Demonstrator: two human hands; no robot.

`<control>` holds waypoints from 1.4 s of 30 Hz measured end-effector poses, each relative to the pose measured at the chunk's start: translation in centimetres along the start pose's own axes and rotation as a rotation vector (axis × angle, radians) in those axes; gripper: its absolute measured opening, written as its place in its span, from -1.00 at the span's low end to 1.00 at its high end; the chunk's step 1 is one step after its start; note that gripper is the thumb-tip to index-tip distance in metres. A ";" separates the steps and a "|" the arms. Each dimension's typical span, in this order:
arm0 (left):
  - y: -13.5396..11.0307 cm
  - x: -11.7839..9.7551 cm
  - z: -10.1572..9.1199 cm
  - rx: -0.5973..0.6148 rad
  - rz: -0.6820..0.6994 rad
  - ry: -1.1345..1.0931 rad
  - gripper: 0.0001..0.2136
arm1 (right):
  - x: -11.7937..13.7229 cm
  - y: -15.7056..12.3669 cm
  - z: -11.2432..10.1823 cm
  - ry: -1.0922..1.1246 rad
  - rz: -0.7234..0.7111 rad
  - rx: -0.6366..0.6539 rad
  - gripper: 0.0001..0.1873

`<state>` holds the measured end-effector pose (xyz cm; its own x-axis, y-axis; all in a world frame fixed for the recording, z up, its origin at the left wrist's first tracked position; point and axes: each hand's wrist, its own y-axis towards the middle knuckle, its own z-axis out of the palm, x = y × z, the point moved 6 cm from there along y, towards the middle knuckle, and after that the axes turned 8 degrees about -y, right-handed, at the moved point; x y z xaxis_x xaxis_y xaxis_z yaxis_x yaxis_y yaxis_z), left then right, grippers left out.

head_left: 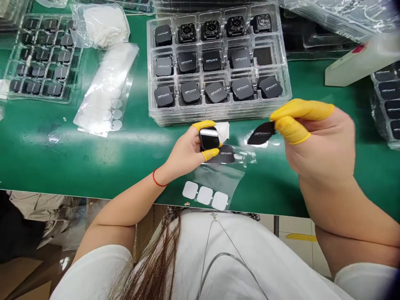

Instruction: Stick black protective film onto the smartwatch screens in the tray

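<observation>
My left hand (pixel 187 150) wears yellow finger cots and grips a small black square device (pixel 209 138) with a glossy face, held over the green table. A white cloth scrap (pixel 223 131) sits behind it. My right hand (pixel 315 139), also in yellow cots, pinches a thin black printed sticker (pixel 261 134) by its edge, a short way right of the device. Under my hands lies a clear liner sheet (pixel 225 173) with another black sticker (pixel 226 155) and three white square pads (pixel 205 195) on it.
A clear stacked tray (pixel 218 110) holding several black square devices stands just beyond my hands. Another tray (pixel 42 58) is at far left, with a bag of round white pads (pixel 108 89) beside it. More trays (pixel 387 100) and a white box (pixel 359 62) sit at right.
</observation>
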<state>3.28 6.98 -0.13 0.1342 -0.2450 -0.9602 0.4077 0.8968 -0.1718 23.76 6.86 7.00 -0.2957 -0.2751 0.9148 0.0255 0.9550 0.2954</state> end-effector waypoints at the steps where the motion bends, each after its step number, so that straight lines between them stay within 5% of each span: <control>1: -0.1 0.1 0.4 0.032 0.015 0.033 -0.46 | -0.2 0.0 0.9 0.032 0.080 0.041 -0.85; 4: -0.5 0.2 1.2 0.099 0.065 0.113 -0.48 | -0.9 -0.6 4.3 0.087 0.294 0.272 -0.92; 8: -0.7 0.1 1.5 0.135 0.078 0.153 -0.48 | -1.5 -1.1 6.3 0.065 0.344 0.398 -0.90; 38: -0.8 0.3 1.4 0.151 0.046 0.177 -0.45 | -1.4 -1.6 5.6 -0.193 0.194 0.268 -0.88; 42: -0.8 0.1 1.3 0.142 0.084 0.177 -0.46 | -0.8 -1.3 5.4 -0.320 0.035 0.255 -0.87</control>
<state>4.15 5.80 0.23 0.0176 -0.0925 -0.9956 0.5263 0.8475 -0.0694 18.80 6.42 4.41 -0.5823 -0.2315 0.7793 -0.1842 0.9712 0.1509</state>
